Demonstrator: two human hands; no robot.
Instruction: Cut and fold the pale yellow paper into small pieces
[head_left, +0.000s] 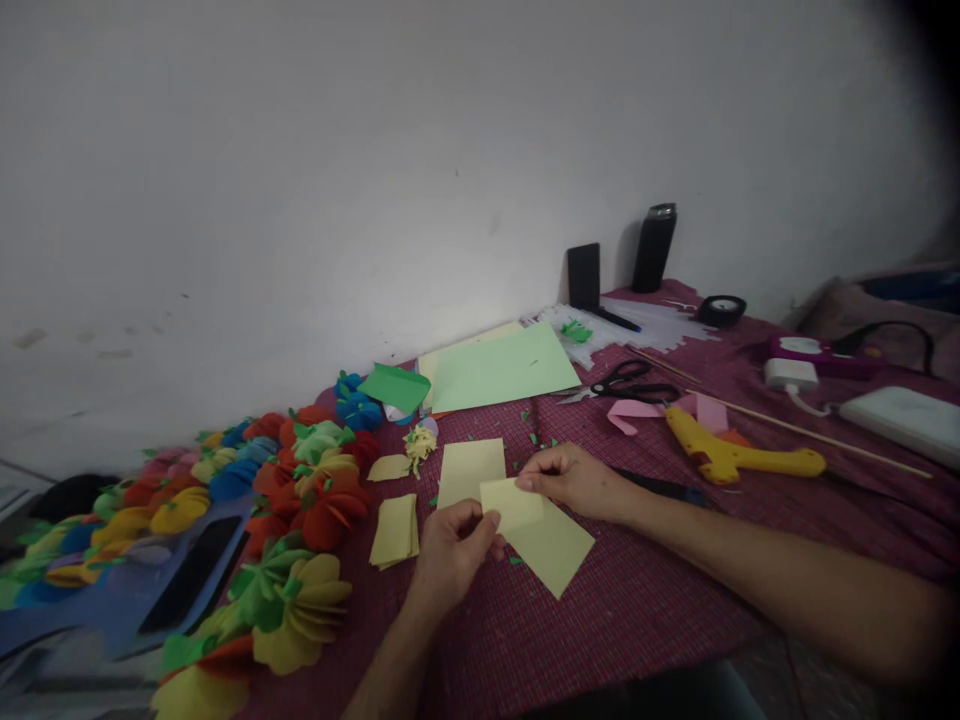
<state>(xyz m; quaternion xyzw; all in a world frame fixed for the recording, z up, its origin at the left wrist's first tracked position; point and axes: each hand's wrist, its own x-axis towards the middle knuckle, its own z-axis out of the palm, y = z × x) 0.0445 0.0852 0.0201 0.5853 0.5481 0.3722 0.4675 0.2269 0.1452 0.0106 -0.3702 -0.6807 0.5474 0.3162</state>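
My left hand (452, 552) pinches the left edge of a pale yellow piece of paper (555, 555) between thumb and fingers. At its top edge, my right hand (576, 482) grips it with the fingertips. A smaller, lighter rectangle shows in its upper left part; whether that is a fold or a second piece, I cannot tell. Another yellow sheet (469, 468) lies flat on the table just behind my hands. Left of my left hand rests a small stack of cut yellow paper pieces (394, 532). Beyond that stack are a curved yellow piece (389, 467) and a fringed yellow paper flower (420, 446).
Many colourful paper flowers (322, 510) crowd the left side. Light green sheets (499, 368) lie at the back, beside black-handled scissors (626, 383). A yellow glue gun (739, 458), a wooden stick (817, 432) and a white charger (791, 375) lie right. A black bottle (654, 248) stands by the wall.
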